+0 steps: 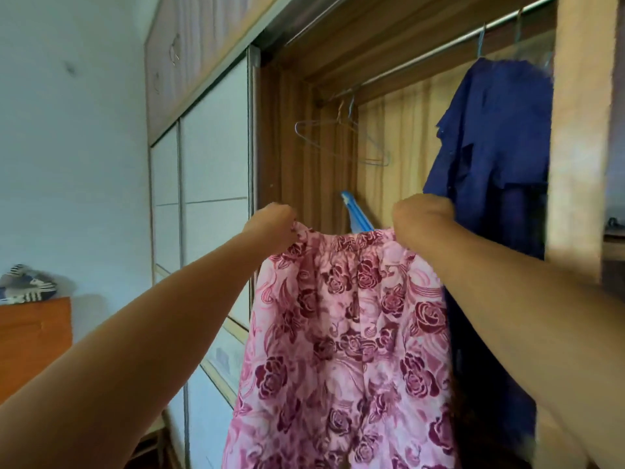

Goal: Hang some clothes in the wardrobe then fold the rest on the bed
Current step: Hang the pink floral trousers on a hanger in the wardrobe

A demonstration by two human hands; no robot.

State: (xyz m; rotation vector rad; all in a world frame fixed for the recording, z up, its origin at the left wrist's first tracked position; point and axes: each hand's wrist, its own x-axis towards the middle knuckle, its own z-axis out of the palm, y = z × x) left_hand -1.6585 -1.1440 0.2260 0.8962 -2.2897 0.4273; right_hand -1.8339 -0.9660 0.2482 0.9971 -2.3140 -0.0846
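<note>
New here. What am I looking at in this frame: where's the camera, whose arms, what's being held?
No robot here: a person works with bare hands. The one picture comes from a wide-angle camera on their head, looking forward and down, so both arms reach into view. The left hand and right hand each pinch the waistband of a pink rose-print garment, held up before an open wardrobe. Inside, a dark blue garment hangs from the rail, beside empty wire hangers. I cannot identify the blue plastic piece behind the waistband.
</note>
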